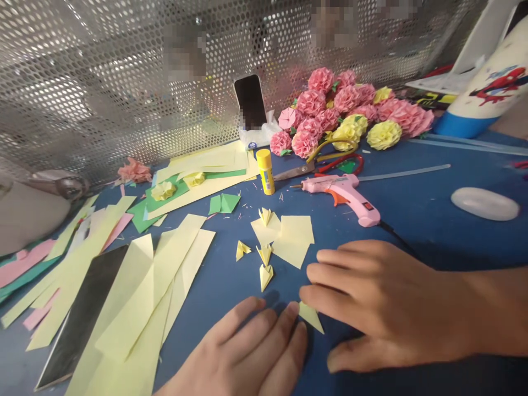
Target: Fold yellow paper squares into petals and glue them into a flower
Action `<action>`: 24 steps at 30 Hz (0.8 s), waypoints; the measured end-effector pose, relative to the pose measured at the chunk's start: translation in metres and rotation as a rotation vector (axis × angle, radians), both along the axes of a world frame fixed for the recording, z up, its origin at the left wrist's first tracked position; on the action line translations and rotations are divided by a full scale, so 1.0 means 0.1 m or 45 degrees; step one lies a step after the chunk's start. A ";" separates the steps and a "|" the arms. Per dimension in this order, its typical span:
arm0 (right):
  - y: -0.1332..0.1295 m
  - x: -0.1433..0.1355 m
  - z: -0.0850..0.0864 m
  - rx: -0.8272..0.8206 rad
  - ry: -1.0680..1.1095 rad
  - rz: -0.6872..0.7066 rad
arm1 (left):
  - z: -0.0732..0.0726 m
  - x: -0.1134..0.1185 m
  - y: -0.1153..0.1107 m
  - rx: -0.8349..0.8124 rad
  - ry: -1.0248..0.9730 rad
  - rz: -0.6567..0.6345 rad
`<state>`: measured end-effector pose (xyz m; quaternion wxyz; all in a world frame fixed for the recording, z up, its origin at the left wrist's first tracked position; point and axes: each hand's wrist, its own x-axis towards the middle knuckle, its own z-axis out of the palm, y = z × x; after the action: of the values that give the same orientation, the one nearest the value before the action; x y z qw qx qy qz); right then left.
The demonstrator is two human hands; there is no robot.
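A small folded piece of yellow paper (312, 317) lies on the blue table between my hands. My left hand (251, 349) is closed at its left corner, with thumb and index finger close together there. Palm down over the table, my right hand (367, 302) has its fingers stretched out and its thumb apart; its index fingertip touches the paper's upper edge. Just beyond are several small folded yellow paper pieces (266, 276) and flat yellow paper squares (293, 239). Parts of the folded paper are hidden by my fingertips.
A yellow glue stick (265, 173), scissors (303, 169) and a pink glue gun (344, 195) lie beyond. Pink and yellow paper flowers (325, 113) are heaped behind. Yellow paper strips (154, 286) cover the left, a white oval object (484, 203) the right. A phone (251, 102) stands against the perforated panel.
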<state>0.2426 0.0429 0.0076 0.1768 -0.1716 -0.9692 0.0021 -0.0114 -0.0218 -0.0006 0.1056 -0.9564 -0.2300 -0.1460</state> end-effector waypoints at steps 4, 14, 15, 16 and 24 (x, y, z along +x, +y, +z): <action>0.05 0.00 -0.06 -0.074 0.000 0.060 | -0.02 -0.02 0.00 -0.013 -0.023 0.003; 0.24 0.02 -0.08 -0.559 -0.008 0.065 | -0.17 -0.05 0.10 0.091 -0.074 -0.083; 0.24 0.01 -0.08 -0.636 -0.010 0.054 | -0.18 -0.06 0.10 0.098 -0.072 -0.088; 0.24 0.00 -0.08 -0.694 -0.009 0.043 | -0.19 -0.06 0.11 0.093 -0.062 -0.083; 0.18 -0.09 -0.08 -0.618 -0.044 -0.070 | -0.07 -0.05 0.10 -0.024 -0.012 -0.059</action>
<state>0.2336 0.0611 -0.0005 0.1137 -0.2353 -0.9382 0.2271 -0.0159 -0.0120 -0.0075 0.0920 -0.9617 -0.2097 -0.1509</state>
